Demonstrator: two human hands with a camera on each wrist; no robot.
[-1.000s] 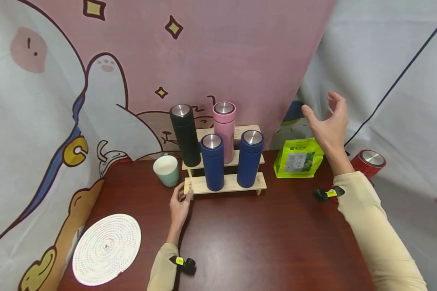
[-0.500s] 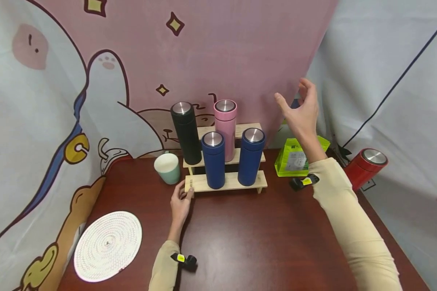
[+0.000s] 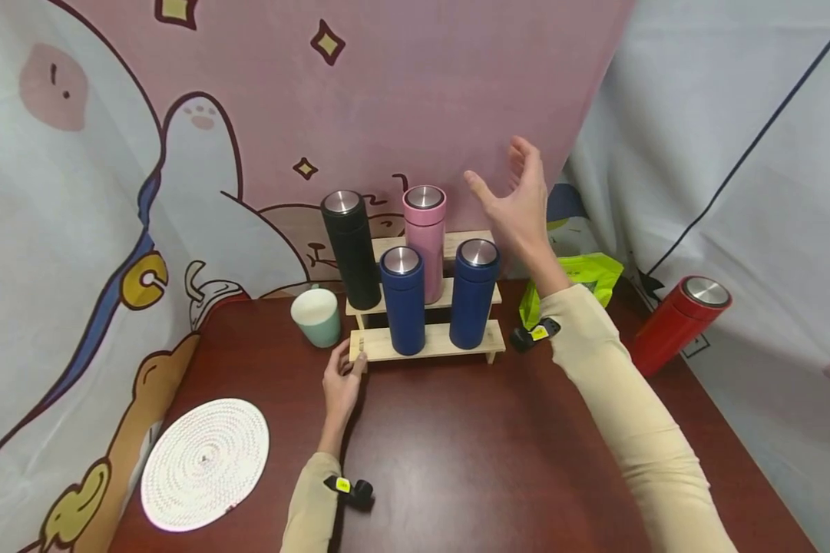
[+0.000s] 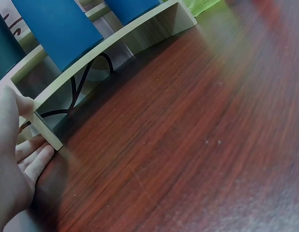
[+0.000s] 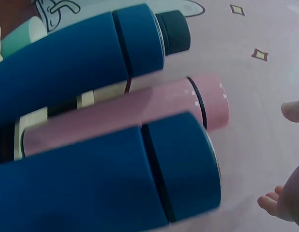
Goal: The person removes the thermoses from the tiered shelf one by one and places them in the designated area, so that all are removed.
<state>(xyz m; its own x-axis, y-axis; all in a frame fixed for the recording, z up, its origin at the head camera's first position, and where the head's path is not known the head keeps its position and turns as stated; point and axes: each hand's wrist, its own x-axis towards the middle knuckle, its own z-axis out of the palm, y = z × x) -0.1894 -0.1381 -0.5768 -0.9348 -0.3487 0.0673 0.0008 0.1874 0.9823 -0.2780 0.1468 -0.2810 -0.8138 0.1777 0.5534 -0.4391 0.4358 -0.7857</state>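
Note:
A wooden tiered rack [image 3: 438,351] carries two blue flasks [image 3: 405,307] [image 3: 474,299] on its lowest step. A pink flask [image 3: 424,246] and a black flask [image 3: 351,253] stand on the step behind. My left hand [image 3: 342,388] grips the rack's left front end; in the left wrist view its thumb lies by the top edge and its fingers curl behind the end leg [image 4: 49,131]. Up in the air beyond the right blue flask, my right hand [image 3: 523,201] holds nothing, its thumb and fingers spread apart.
A mint cup [image 3: 316,316] stands left of the rack, and a round white woven mat [image 3: 205,464] lies nearer on the table [image 3: 449,453]. To the right are a bright green pouch [image 3: 594,273], partly behind my right arm, and a red flask [image 3: 680,322].
My right hand has moved left from near the red flask, past the green pouch, to the rack's right side. The left hand keeps its grip on the rack.

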